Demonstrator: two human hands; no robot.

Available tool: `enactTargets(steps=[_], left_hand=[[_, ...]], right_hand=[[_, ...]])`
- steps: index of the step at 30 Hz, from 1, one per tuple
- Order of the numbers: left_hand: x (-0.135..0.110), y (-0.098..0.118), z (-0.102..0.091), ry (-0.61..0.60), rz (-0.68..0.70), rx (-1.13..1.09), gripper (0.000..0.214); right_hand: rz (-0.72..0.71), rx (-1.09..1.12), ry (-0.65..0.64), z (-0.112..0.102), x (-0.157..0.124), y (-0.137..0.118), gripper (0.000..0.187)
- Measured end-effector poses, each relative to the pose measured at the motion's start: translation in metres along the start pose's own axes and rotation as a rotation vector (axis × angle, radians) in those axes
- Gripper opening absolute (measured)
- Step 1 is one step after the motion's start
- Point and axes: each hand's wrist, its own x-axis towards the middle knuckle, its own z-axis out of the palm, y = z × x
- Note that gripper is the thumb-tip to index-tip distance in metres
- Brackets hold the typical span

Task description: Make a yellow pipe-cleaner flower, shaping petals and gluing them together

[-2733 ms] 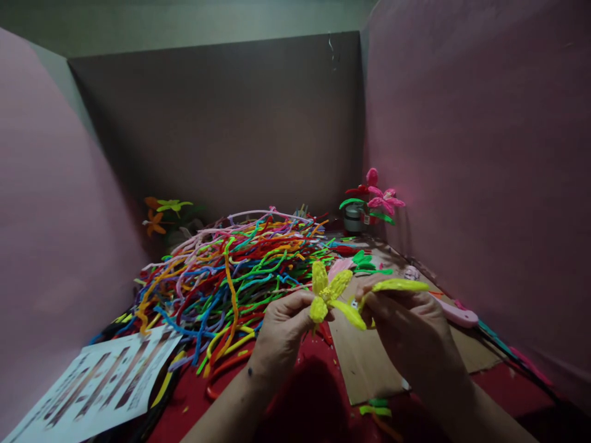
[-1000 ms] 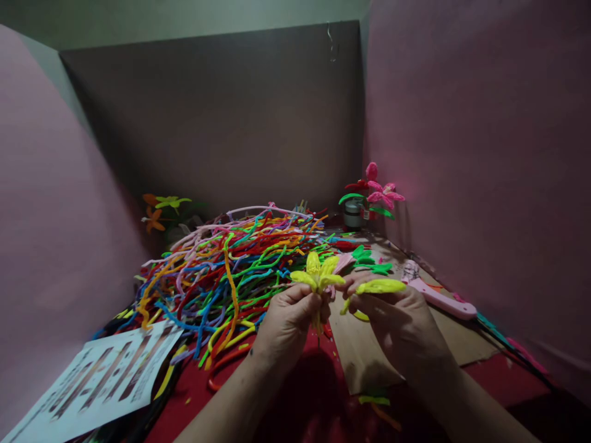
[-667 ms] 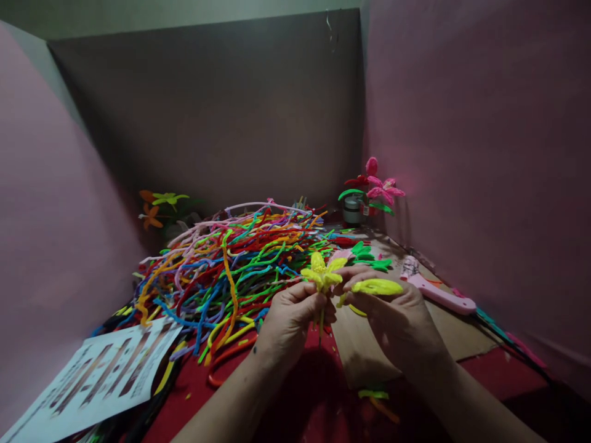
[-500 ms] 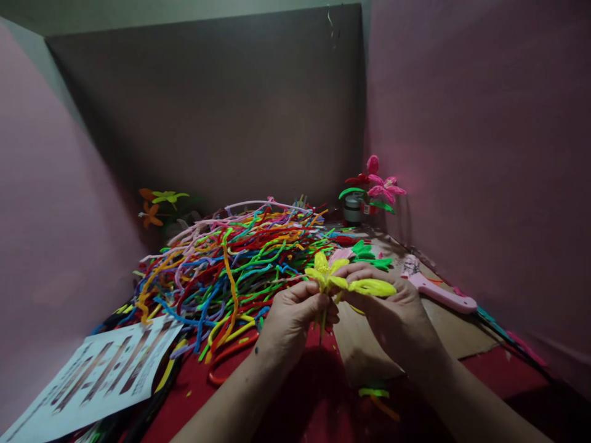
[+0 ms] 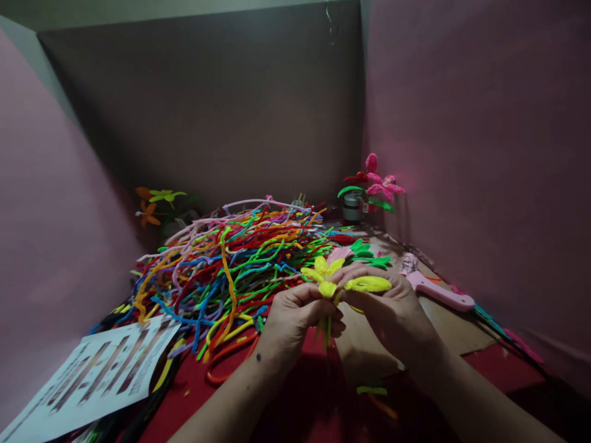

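My left hand (image 5: 295, 317) is closed around the stem of a yellow pipe-cleaner flower (image 5: 323, 272), its petals spread above my fingers. My right hand (image 5: 392, 311) pinches a separate yellow petal (image 5: 368, 284) and holds it against the flower's right side. Both hands hover above a piece of brown cardboard (image 5: 455, 335) lying on a red table surface (image 5: 189, 394).
A big heap of coloured pipe cleaners (image 5: 226, 258) fills the table's left and middle. A pink tool (image 5: 438, 294) lies on the cardboard. Finished pink flowers (image 5: 376, 184) stand at the back right, orange ones (image 5: 154, 203) at the back left. A printed sheet (image 5: 87, 375) lies front left. Pink and brown boards enclose the table.
My right hand has brought the loose petal leftward until it meets the flower. My left hand has turned the flower so its petals bunch upward.
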Motion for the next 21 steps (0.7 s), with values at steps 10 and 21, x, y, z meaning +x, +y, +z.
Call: enactTargets(steps=[10,21], left_hand=[[-0.002,0.004,0.001,0.000,0.048,0.135,0.019],[-0.001,0.009,-0.001,-0.044,0.055,0.038,0.019]], right_hand=[[0.008,0.100,0.014,0.000,-0.001,-0.004,0.003],[0.093,0.086,0.118,-0.010,-0.003,0.003,0.003]])
